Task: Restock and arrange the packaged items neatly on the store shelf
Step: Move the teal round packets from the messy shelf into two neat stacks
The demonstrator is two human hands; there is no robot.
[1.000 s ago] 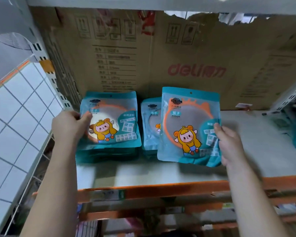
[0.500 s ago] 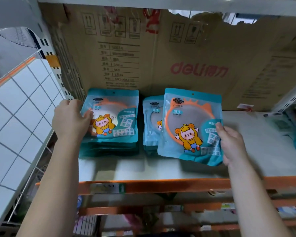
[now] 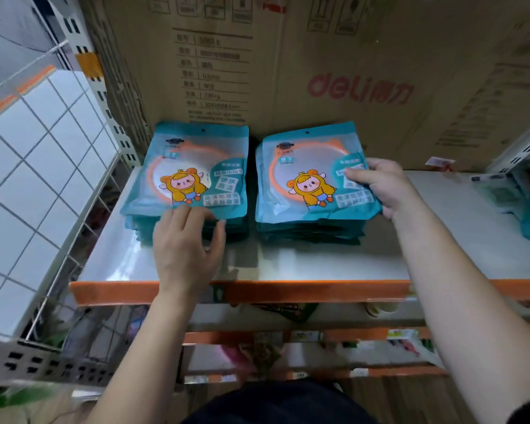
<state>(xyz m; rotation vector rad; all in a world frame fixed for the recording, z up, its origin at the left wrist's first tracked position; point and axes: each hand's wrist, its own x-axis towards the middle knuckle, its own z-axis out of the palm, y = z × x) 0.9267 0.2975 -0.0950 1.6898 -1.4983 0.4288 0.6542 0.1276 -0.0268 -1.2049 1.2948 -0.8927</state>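
- Two piles of teal mirror packets are on the shelf (image 3: 318,261), both pushed back near the big cardboard carton (image 3: 334,71). The left stack (image 3: 193,172) and the right stack (image 3: 309,232) lie just beside each other with a narrow gap between.
- The left hand (image 3: 185,243) is at the front edge of the left stack. Its fingers (image 3: 181,214) are loosely spread and rest on the lowest strip of the uppermost packet, touching rather than gripping.
- The right hand (image 3: 380,186) is on the right side of the top packet (image 3: 309,166). The thumb lies across its face, and the other fingers seem to curl round its right edge, though they are mostly hidden.
- This looks like the squaring-up step. To do it well, press lightly down, nudge the edges flush with the pile below, and keep that gap even. The film looks slippery, so small pushes are safest.
- Every packet lies flat with its long axis running front to back. The hang-hole end is towards the carton and the cartoon print reads upright to the person.
- The top packet looks a touch askew, though the wide lens may exaggerate that.
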